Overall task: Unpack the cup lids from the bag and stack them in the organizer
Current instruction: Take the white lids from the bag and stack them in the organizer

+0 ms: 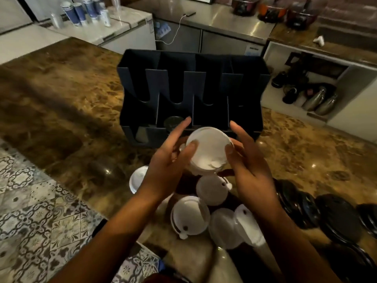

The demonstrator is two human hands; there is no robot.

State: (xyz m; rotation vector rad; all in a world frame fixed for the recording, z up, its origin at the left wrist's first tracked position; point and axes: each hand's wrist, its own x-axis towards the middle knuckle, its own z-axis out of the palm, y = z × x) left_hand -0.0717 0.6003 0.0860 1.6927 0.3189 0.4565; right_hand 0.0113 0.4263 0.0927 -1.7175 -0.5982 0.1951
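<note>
A small stack of white cup lids (208, 150) is held between my left hand (169, 162) and my right hand (248, 158), just in front of the black organizer (191, 86). The organizer stands on the marble counter with several slotted compartments; one lower compartment holds a dark lid (173, 121). Several loose white lids (191, 216) lie on the counter under my forearms. Black lids (336, 215) lie in a row to the right. No bag is clearly visible.
The brown marble counter (61, 103) extends left and right. Patterned floor tiles (30, 201) lie lower left. Blue-and-white cup stacks (81, 11) stand on a white chest at the back. A shelf with shoes and bottles (306, 90) is at the right.
</note>
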